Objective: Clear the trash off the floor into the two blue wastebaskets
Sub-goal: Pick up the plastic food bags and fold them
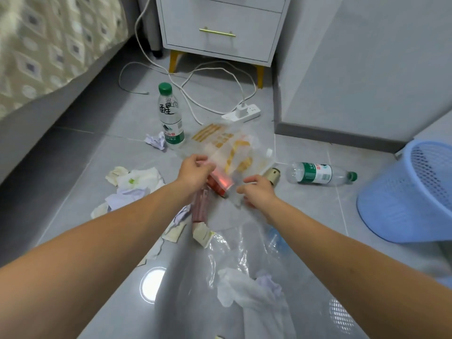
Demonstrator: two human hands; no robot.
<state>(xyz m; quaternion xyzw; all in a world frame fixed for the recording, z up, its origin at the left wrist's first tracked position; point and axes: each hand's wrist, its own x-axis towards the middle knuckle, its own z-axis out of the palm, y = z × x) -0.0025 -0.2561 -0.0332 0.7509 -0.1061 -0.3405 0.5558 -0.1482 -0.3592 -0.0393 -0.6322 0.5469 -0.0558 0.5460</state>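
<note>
A clear plastic bag (227,148) printed with orange shapes is held up off the floor (97,152), stretched between both hands above the middle of the litter. The left hand (194,171) pinches its near left edge with curled fingers; the right hand (258,192) grips the lower right corner, though the film blurs exactly how those fingers close. Seen through the bag, a red can (220,183) lies on the tiles just below, beside a dark red wrapper (200,206).

Around this, much trash is left: an upright water bottle (170,116) with a green cap, a crumpled paper ball (155,141) touching its base, a second bottle (320,173) lying on its side toward the right, a small tan tube (272,174) near it, a heap of tissues and torn paper (132,184) on the left, and loose clear film (234,245) with more wadded tissue (247,287) close to the person. One blue wastebasket (411,192) stands at the right, well apart from the bag; the other is not in view.

The step in hand looks like lifting the bag clear, with the job barely begun. Next, the bag probably needs carrying rightward over the basket's rim, perhaps bunched first so that it does not catch air and drift.

A white power strip (242,112) and cords lie beyond, under a nightstand (220,28).
</note>
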